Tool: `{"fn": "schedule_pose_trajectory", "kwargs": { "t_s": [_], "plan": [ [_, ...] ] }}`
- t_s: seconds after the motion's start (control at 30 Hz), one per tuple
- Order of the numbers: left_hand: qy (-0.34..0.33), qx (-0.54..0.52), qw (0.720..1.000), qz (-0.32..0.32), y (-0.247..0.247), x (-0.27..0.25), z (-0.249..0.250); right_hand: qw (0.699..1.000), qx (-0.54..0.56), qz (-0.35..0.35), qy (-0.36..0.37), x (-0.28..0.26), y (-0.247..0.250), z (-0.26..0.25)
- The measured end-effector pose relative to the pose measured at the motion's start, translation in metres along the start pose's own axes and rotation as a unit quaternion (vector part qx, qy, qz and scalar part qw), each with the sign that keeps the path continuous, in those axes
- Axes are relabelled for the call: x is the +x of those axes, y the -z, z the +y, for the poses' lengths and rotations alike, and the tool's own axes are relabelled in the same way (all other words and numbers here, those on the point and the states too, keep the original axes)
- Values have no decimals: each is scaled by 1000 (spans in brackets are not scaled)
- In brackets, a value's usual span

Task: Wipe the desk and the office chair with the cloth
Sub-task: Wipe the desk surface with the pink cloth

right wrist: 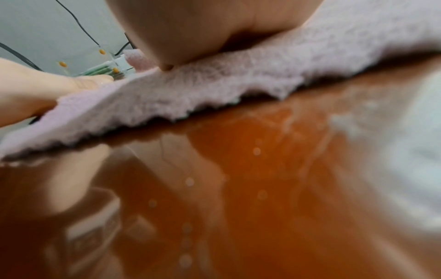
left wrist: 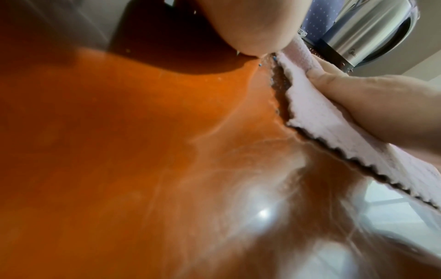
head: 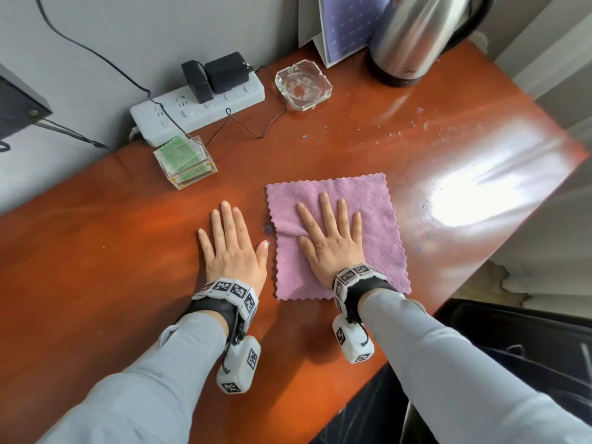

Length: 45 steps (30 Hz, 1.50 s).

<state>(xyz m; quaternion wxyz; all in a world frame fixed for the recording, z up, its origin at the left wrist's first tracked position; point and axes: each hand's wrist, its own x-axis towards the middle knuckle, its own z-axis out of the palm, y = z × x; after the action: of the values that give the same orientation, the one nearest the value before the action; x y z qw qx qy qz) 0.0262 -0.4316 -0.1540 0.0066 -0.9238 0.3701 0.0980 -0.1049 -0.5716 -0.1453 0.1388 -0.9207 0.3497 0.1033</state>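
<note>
Here the right hand (head: 330, 241), fingers spread flat, presses the square pink microfibre cloth (head: 368, 238) onto the glossy orange-brown desk (head: 112, 251) beside the flat, empty left hand (head: 232, 245), so desk-wiping seems underway, with blue crumbs (head: 413, 125) farther right probably next.

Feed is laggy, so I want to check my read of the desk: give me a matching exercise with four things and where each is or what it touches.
Things:
1. right hand
2. left hand
3. kettle
4. ashtray

Places:
A. flat on the bare desk
B. far right corner
C. pressing flat on the pink cloth
D. beside the power strip

Pairs: 1-C, 2-A, 3-B, 4-D
</note>
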Motion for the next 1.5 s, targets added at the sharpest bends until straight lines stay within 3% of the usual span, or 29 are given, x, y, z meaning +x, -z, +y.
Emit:
{"fn": "schedule_pose_trajectory", "kwargs": {
  "t_s": [0.43,0.67,0.8,0.9,1.17,1.27,1.33,1.43,1.5],
  "plan": [
    [-18,-9,1000,3,3,-1,5,999,7,4,-44,-13,5,19],
    [-109,-31,994,-7,8,-7,53,996,80,-2,-50,-13,23,56],
    [-195,-43,980,-8,8,-11,105,962,228,90,-118,-7,49,103],
    [-226,-35,973,-27,11,-7,145,938,271,149,-154,-8,69,150],
    [-225,-1,974,-38,21,41,216,840,361,285,-288,8,128,248],
    [-209,2,975,-76,21,58,233,828,367,285,-316,30,136,279],
    [-198,8,976,-86,20,64,243,839,386,230,-308,51,133,297],
    [-182,12,980,-83,15,68,251,924,255,65,-277,79,117,312],
    [-178,18,982,-66,11,67,253,952,171,9,-254,91,106,312]
  ]
}}
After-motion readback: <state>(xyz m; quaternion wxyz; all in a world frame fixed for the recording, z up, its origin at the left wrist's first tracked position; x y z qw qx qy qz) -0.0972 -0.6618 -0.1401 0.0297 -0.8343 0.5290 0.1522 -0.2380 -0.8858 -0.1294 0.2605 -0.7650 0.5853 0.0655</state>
